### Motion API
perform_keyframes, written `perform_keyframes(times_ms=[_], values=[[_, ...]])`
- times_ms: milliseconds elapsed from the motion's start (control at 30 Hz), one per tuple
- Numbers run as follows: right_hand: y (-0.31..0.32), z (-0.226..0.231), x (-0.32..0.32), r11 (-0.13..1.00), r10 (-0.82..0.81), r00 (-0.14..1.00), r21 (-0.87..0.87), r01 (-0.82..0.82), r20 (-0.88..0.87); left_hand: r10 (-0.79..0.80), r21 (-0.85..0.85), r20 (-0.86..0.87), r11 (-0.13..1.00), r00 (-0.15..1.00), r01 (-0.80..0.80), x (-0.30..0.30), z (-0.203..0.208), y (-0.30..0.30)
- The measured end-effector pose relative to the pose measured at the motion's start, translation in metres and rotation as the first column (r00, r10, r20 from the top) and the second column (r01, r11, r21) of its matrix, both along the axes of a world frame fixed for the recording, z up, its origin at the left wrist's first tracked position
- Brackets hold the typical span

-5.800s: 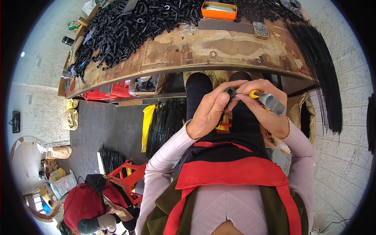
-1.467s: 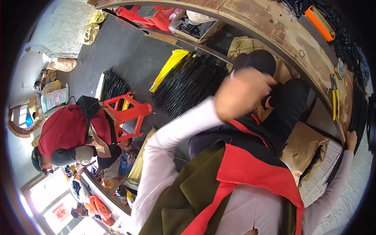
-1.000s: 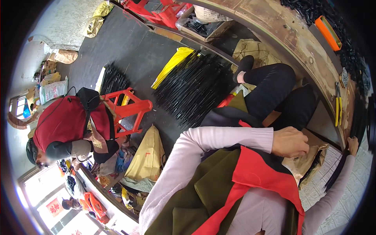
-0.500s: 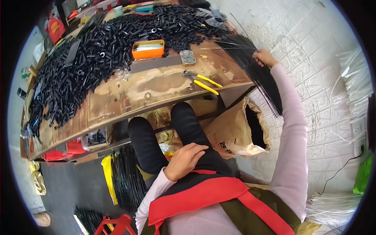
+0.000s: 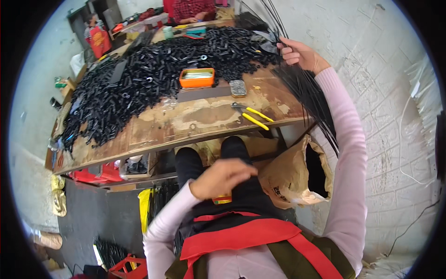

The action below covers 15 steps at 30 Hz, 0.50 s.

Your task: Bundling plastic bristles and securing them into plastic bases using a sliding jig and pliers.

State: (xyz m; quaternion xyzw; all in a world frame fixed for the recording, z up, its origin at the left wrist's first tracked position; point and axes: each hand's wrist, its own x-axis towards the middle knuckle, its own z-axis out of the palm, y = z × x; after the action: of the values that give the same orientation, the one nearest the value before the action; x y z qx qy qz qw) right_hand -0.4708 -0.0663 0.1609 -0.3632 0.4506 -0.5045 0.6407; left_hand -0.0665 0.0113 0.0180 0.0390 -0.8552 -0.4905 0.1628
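My right hand (image 5: 299, 53) is raised at the table's far right corner, its fingers closed round several long, thin black strips (image 5: 277, 21). These stick up past the hand and trail down below it. More of the same strips lie in a bundle (image 5: 320, 111) over the table's right edge, under my right forearm. My left hand (image 5: 223, 179) hovers over my lap, smeared by motion, so its fingers cannot be made out. Yellow-handled pliers (image 5: 255, 119) rest on the wooden table (image 5: 153, 130) near its front edge.
A large heap of small black parts (image 5: 153, 69) covers the table's back and left. In front stand an orange box (image 5: 197, 83) and a small clear container (image 5: 238, 88). A brown paper sack (image 5: 283, 179) stands below right. Another person (image 5: 193, 11) sits at the far side; one more (image 5: 97, 39) is far left.
My right hand has risen from the bundle and moved slightly left, lifting several black strips. My left hand has come up off my lap. The view has tilted up, showing two people.
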Motion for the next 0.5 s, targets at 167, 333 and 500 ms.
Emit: perform_keyframes(times_ms=[167, 333, 500], values=[[0.004, -0.031, 0.152, 0.963, -0.02, 0.98, -0.259, 0.072, 0.198, 0.47, 0.369, -0.18, 0.846, 0.864, -0.384, -0.032, 0.06, -0.047], [0.036, -0.032, 0.237, 0.903, 0.266, 0.963, -0.339, -0.263, -0.037, 0.545, 0.802, -0.082, 0.533, 0.834, -0.269, 0.001, 0.062, -0.01], [0.019, -0.006, 0.195, 0.805, 0.404, 0.831, -0.281, -0.522, -0.383, 0.655, 0.754, 0.013, 0.49, 0.755, -0.438, 0.068, 0.059, 0.001]])
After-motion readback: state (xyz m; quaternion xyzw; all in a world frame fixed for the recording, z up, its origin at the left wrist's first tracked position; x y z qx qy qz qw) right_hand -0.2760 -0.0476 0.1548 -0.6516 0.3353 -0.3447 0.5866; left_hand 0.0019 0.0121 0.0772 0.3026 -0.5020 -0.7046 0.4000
